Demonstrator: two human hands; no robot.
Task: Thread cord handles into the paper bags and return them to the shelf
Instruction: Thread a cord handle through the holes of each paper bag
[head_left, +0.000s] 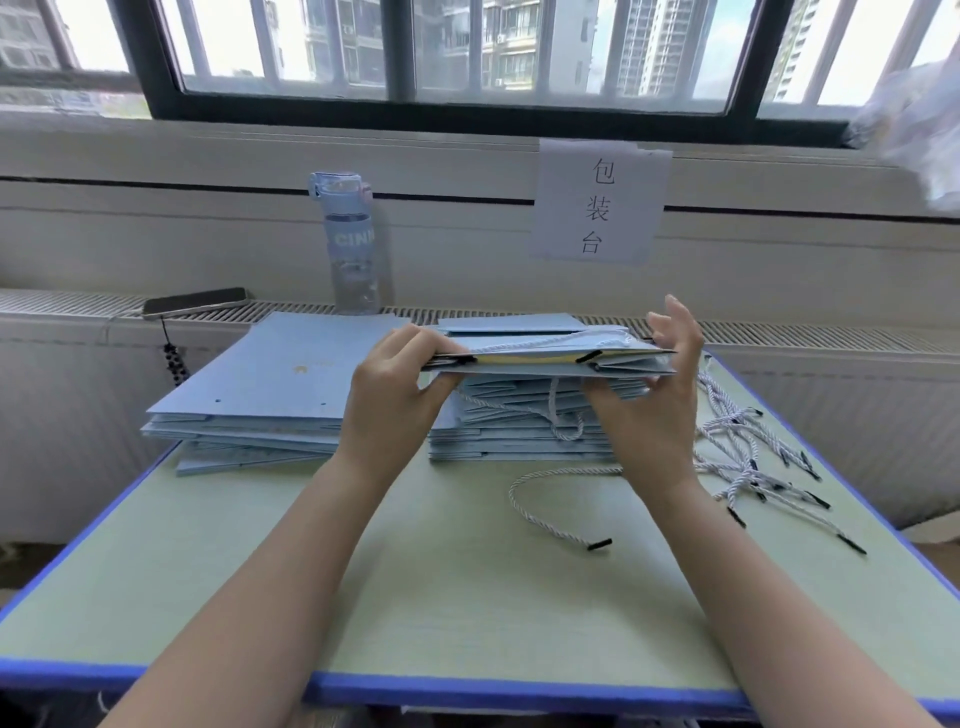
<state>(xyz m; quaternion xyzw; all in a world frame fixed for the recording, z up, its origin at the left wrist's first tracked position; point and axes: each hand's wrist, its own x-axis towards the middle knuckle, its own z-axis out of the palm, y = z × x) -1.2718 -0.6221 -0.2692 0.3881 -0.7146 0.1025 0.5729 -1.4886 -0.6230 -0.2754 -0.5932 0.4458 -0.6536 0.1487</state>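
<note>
You hold one flat paper bag (530, 368) edge-on between both hands, level and lifted just above a stack of bags (519, 444) lying directly under them. Your left hand (395, 384) grips the bag's left end, fingers curled over the top and thumb beneath. Your right hand (660, 415) meets the bag's right end with the thumb under the edge and the fingers raised, loosely spread, not closed on it. Two black cord tips (589, 357) show at the bag's near edge, and a loop of white twisted cord (558, 415) hangs below it between your hands. Nearer you than the right hand, a loose cord (545, 501) curls on the green counter (415, 597). To the right of that hand lies a tangle of cords (753, 457). Left of your left hand sits a second stack of bags (249, 395). Beyond the hands stand a water bottle (350, 244), a phone (195, 301) and a paper sign (600, 202).
</note>
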